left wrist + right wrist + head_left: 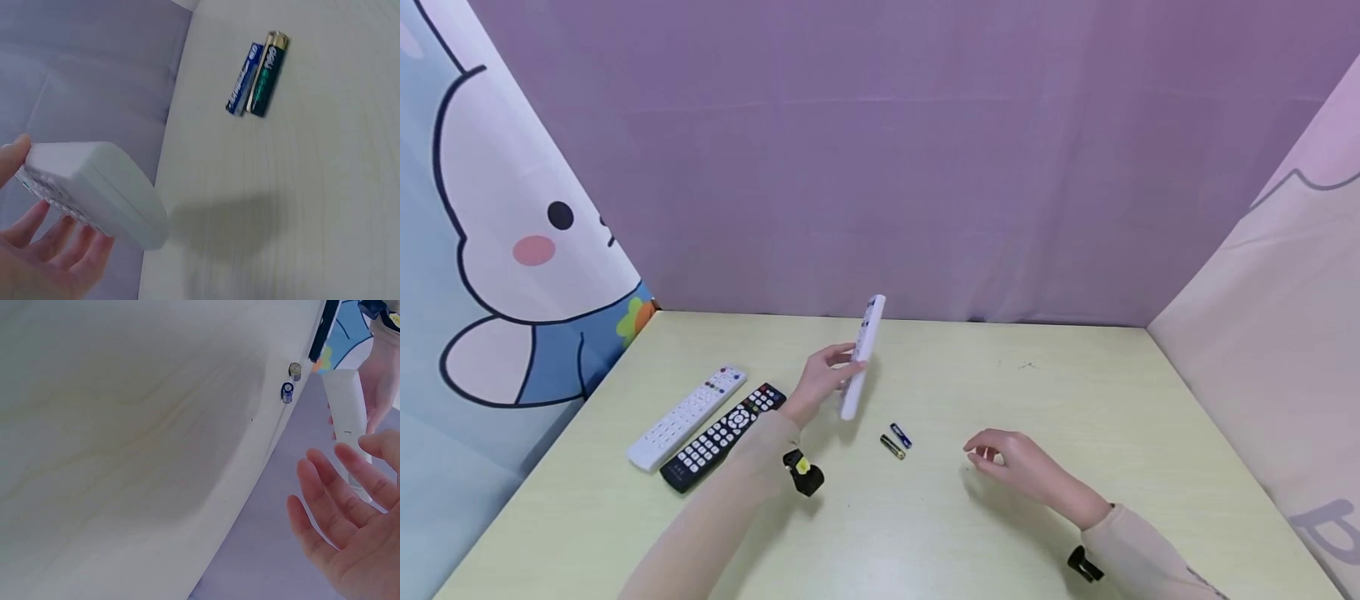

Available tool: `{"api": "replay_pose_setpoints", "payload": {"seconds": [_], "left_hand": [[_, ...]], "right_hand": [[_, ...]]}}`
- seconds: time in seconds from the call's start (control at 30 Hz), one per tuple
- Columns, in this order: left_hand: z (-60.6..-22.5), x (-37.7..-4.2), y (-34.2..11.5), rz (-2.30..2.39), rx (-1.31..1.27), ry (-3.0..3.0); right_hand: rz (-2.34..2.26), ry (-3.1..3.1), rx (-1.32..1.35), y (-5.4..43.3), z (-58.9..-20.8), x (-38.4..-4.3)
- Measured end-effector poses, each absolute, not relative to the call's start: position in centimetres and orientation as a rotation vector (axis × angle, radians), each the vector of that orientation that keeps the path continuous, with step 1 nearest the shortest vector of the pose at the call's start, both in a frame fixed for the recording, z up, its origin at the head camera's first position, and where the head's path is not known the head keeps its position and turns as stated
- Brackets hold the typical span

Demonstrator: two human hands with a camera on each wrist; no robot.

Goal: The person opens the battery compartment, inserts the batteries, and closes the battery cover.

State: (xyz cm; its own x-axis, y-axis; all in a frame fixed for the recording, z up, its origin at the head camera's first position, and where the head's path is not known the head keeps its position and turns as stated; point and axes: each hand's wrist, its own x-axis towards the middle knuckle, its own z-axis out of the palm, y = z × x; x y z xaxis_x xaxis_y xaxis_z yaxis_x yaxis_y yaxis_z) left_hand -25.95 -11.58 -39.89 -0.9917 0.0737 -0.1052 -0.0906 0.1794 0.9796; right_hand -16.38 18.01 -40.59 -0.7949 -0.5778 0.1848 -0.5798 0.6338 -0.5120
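Note:
My left hand (822,382) grips a white remote control (862,355) and holds it tilted up above the table. In the left wrist view the white remote (94,190) lies between thumb and fingers (65,240), keys facing the palm. Two small batteries, one blue (901,435) and one dark green with a gold tip (892,447), lie side by side on the table just right of the remote; the left wrist view shows the blue battery (242,87) and the green battery (267,75) touching. My right hand (1011,461) hovers empty over the table with relaxed fingers (331,506), to the right of the batteries.
A second white remote (687,417) and a black remote (724,436) lie side by side at the left of the pale wooden table (1075,400). Purple cloth walls stand behind, and a cartoon curtain (497,250) hangs at the left.

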Motion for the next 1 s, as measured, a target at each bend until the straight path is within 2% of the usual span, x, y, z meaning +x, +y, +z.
{"api": "replay_pose_setpoints", "payload": {"seconds": [0.57, 1.0], "left_hand": [[-39.7, -24.0, -11.9, 2.341, -0.079, 1.751], [-39.4, -22.1, -12.4, 2.412, -0.004, 1.517]], "right_hand": [[0.934, -2.819, 1.022, 17.2, -40.0, -15.8], [0.994, -2.718, 1.05, 16.1, -39.4, -15.4]]}}
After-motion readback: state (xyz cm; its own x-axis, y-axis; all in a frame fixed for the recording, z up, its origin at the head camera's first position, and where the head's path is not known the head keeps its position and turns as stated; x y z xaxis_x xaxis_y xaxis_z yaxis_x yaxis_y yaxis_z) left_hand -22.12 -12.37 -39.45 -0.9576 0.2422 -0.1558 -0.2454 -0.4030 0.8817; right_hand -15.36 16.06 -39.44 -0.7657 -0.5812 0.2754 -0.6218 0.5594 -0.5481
